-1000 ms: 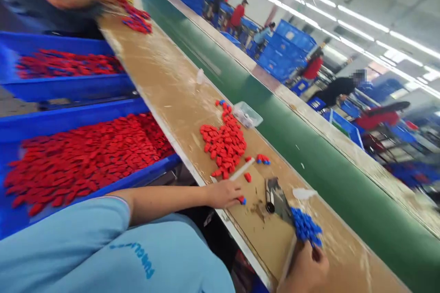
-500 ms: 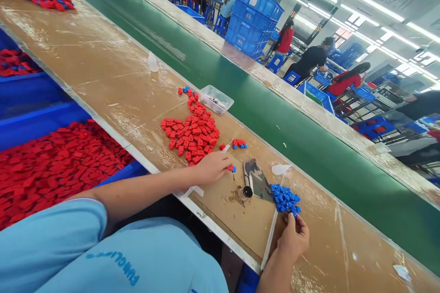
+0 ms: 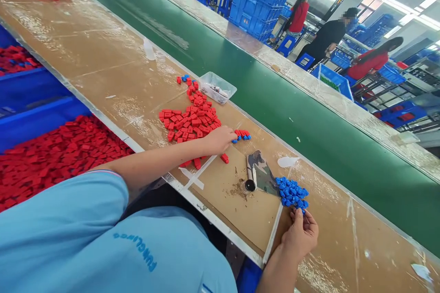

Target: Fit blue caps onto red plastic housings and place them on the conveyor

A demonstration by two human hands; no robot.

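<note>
Blue bin (image 3: 37, 114): far left, below the edge of the surface, and I see it full of loose red pieces.
Surface (image 3: 103, 68): a long brown bench with scuffs and tape marks; all the small parts lie on it.
Red pile (image 3: 187, 121): a heap of little red blocks in the middle of the surface, just left of my left hand.
Clear tray (image 3: 217, 87): a small see-through box behind the red pile, near the green belt (image 3: 275, 100).
Left hand (image 3: 220, 139): my arm reaches across and the fingers are curled down at the right edge of the red pile. I cannot tell if they pinch a piece.
Joined pieces (image 3: 243, 134): a short row of red and blue parts, touching my left fingertips.
Single red block (image 3: 224, 158): alone, just below my left hand.
Roll (image 3: 257, 176): a camouflage-patterned roll lying flat with its dark round end toward me, between my two hands.
Blue pile (image 3: 291, 192): small blue caps heaped just right of the roll.
Right hand (image 3: 300, 233): fingers pressed together at the near edge of the blue pile, pinching what looks like one blue cap.
Doing it well: I think I should lift only one cap, hold it by its sides, and keep both hands low and slow so the piles do not scatter.
Far right: other people sit among blue crates past the belt.
</note>
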